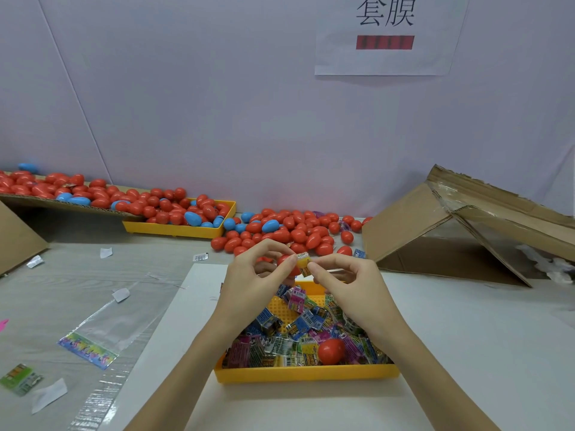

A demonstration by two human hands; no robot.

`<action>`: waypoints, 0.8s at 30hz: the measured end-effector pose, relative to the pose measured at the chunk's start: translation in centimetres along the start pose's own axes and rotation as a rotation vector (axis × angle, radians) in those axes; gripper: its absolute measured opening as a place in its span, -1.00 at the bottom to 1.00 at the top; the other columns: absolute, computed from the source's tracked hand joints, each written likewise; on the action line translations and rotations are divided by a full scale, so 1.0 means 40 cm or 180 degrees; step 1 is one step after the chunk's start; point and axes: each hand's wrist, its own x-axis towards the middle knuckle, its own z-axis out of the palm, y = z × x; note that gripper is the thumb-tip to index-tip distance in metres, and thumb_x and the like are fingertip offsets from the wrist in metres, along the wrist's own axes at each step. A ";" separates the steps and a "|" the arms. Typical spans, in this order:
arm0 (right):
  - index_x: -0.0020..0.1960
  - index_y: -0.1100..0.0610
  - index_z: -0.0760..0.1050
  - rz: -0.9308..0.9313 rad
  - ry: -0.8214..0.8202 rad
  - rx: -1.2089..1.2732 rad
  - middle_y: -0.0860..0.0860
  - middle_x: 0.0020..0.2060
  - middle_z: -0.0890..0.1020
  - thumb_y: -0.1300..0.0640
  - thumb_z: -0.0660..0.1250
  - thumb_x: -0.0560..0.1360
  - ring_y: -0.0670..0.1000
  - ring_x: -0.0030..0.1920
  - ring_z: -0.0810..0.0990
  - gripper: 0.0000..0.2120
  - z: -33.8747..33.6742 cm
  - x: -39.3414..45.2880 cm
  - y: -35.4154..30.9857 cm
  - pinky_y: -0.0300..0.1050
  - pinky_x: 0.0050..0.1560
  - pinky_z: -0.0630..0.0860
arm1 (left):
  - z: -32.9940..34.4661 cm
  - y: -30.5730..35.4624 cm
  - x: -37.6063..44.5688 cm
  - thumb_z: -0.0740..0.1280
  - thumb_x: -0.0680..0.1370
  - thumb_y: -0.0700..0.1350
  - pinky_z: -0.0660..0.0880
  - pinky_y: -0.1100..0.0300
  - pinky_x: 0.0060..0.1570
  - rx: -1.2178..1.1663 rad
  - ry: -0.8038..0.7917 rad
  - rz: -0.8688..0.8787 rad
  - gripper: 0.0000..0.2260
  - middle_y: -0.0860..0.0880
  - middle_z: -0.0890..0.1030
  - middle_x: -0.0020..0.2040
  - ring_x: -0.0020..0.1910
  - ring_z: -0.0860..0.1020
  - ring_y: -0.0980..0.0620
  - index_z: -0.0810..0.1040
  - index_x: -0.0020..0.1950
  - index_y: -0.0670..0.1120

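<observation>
Yellow tray (306, 373) at bottom centre, full of printed sleeves (303, 325) plus one loose egg (331, 351). Just above it, frame centre: left hand (252, 284) pinches a red egg (284, 262), right hand (345, 284) pinches a yellow sleeve (304, 263) touching that egg's right end. Long axis looks roughly left-right, sleeve on the right, so I'd expect the sleeve to slide left along it, right hand travelling. Farther back: egg pile (295, 231), second tray (174, 230), cardboard box (435, 231) at right.
</observation>
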 end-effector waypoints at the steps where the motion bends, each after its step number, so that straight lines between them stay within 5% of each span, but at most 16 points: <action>1: 0.04 -0.11 0.72 0.0008 0.0013 0.0000 -0.22 -0.10 0.74 -0.03 0.45 0.56 -0.17 0.00 0.70 -0.91 0.000 0.000 -0.001 -0.16 0.07 0.65 | 0.000 0.001 0.000 0.46 0.58 -0.11 0.69 0.13 -0.11 -0.0063 -0.0001 -0.0039 -0.93 -0.03 0.70 -0.07 -0.19 0.74 0.01 0.67 0.05 -0.06; 15: 0.02 -0.01 0.74 0.0031 0.0162 -0.0290 -0.14 -0.21 0.75 0.03 0.47 0.56 -0.13 -0.10 0.72 -0.90 0.002 -0.006 -0.002 -0.18 -0.03 0.66 | 0.003 0.003 -0.001 0.44 0.60 -0.11 0.67 0.16 -0.05 -0.0484 -0.0216 -0.0245 -0.91 -0.02 0.73 -0.04 -0.09 0.74 -0.03 0.67 0.09 -0.07; 21: 0.02 0.01 0.75 0.0452 -0.0053 0.0453 -0.09 -0.17 0.77 0.08 0.45 0.58 -0.12 -0.10 0.75 -0.90 -0.005 -0.008 -0.013 -0.38 -0.26 0.57 | -0.004 0.003 0.000 0.43 0.61 -0.11 0.66 0.15 -0.03 -0.0699 -0.0242 -0.0276 -0.90 -0.07 0.73 -0.04 -0.07 0.73 -0.08 0.67 0.09 -0.09; 24: 0.06 0.11 0.75 0.0907 -0.0320 0.1233 0.05 -0.04 0.78 0.12 0.47 0.55 0.03 0.01 0.76 -0.87 -0.012 -0.011 -0.020 -0.25 -0.10 0.65 | -0.005 0.002 0.002 0.44 0.60 -0.08 0.66 0.11 0.00 -0.0809 -0.0285 -0.0316 -0.88 -0.10 0.72 -0.02 -0.04 0.72 -0.11 0.67 0.08 -0.09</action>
